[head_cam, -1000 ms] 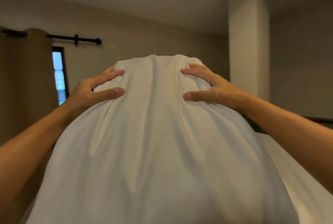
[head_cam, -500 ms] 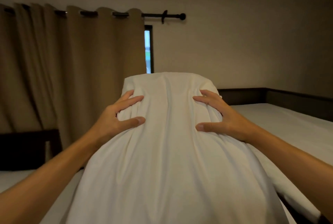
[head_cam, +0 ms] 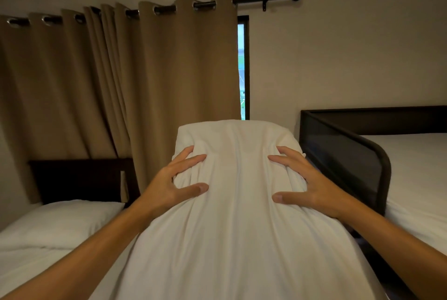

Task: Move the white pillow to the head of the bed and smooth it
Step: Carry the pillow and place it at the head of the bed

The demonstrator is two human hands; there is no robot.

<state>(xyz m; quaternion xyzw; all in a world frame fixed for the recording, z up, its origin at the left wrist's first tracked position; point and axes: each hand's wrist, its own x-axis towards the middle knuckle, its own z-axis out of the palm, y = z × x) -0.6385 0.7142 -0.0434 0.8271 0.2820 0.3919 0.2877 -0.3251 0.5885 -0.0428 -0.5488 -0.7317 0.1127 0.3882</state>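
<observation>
A large white pillow point(head_cam: 237, 215) fills the middle of the head view, held up lengthwise in front of me. My left hand point(head_cam: 169, 186) grips its left side near the far end, fingers spread and pressed into the fabric. On the opposite side, at the same height, my right hand point(head_cam: 307, 183) grips it. The fabric bunches in folds between the two hands. Low at the left lies a bed point(head_cam: 29, 258) with a white sheet and another white pillow point(head_cam: 60, 220) against its dark headboard point(head_cam: 79, 179).
A second bed point(head_cam: 416, 179) with a white mattress and a dark curved frame rail point(head_cam: 350, 154) stands at the right. Brown curtains point(head_cam: 108, 87) hang behind on a black rod, leaving a narrow strip of window point(head_cam: 242, 70). A dark gap separates the two beds.
My view has swung left and down: the curtains and the left bed with its pillow came into sight. Both hands keep the same grip on the pillow, which now sits lower.
</observation>
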